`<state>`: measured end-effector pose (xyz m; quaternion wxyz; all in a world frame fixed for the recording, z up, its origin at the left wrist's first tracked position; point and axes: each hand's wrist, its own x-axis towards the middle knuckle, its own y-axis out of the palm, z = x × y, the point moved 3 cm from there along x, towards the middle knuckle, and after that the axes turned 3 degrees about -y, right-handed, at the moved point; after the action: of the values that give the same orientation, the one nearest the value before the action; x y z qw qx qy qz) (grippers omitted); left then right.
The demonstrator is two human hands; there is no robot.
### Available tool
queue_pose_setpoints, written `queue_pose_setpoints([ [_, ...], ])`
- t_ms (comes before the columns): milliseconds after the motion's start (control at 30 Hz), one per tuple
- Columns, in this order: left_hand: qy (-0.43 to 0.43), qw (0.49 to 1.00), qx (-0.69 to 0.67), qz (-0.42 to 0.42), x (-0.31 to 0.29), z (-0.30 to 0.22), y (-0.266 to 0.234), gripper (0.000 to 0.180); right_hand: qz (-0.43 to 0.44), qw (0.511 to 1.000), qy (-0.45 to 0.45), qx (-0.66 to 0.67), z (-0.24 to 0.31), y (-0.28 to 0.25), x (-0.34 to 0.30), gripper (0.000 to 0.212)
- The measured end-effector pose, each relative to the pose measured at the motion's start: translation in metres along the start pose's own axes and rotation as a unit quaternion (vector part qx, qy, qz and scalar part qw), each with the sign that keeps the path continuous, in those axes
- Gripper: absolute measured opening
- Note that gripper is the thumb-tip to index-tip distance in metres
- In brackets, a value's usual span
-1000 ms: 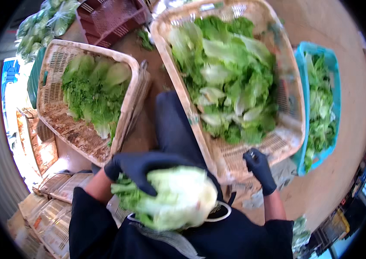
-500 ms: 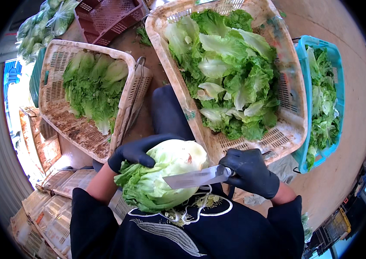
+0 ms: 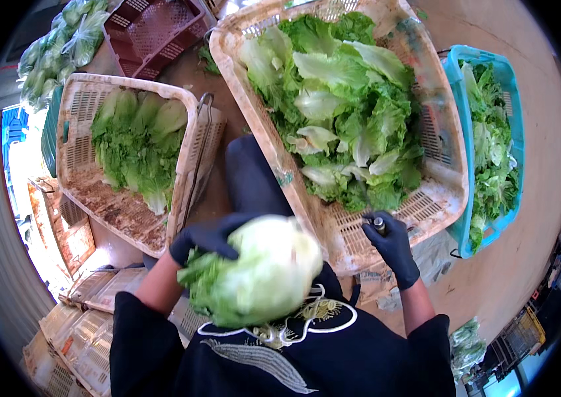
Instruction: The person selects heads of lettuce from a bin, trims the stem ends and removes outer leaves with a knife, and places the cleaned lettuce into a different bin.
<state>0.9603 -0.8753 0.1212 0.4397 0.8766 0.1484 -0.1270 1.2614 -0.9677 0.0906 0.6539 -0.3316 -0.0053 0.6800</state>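
A pale green head of lettuce (image 3: 264,271) rests against my lap, slightly blurred, its leafy end on the left and its whitish base on the right. My left hand (image 3: 207,239), in a black glove, grips it from its upper left side. In my black-gloved right hand (image 3: 394,250) is the knife (image 3: 378,225); its handle end sticks up from the closed fist and the blade is hidden. That hand is apart from the lettuce, over the near edge of the large dirty white crate (image 3: 266,135). Loose lettuce leaves (image 3: 353,112) are heaped in this crate.
On the left, a smaller white crate (image 3: 115,206) holds trimmed lettuces (image 3: 140,142). A turquoise crate (image 3: 455,86) of leaves stands at the right. Farther back are a maroon crate (image 3: 154,33) and bagged greens (image 3: 58,56). Stacked crates (image 3: 82,337) lie at lower left.
My right hand has moved up and right, away from the lettuce, and the blade has gone out of sight. The lettuce has turned slightly in my left hand.
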Motion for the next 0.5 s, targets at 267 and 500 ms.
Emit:
queue_pose_setpoints([
  [267, -0.064, 0.885, -0.437, -0.15, 0.018, 0.044, -0.012, 0.04, 0.207, 0.765, -0.557, -0.248, 0.15, 0.02, 0.03, 0.028],
  [500, 0.04, 0.897, -0.419, -0.134, 0.04, 0.047, -0.009, 0.038, 0.07, 0.925, -0.264, 0.265, 0.105, -0.011, 0.072, 0.019],
])
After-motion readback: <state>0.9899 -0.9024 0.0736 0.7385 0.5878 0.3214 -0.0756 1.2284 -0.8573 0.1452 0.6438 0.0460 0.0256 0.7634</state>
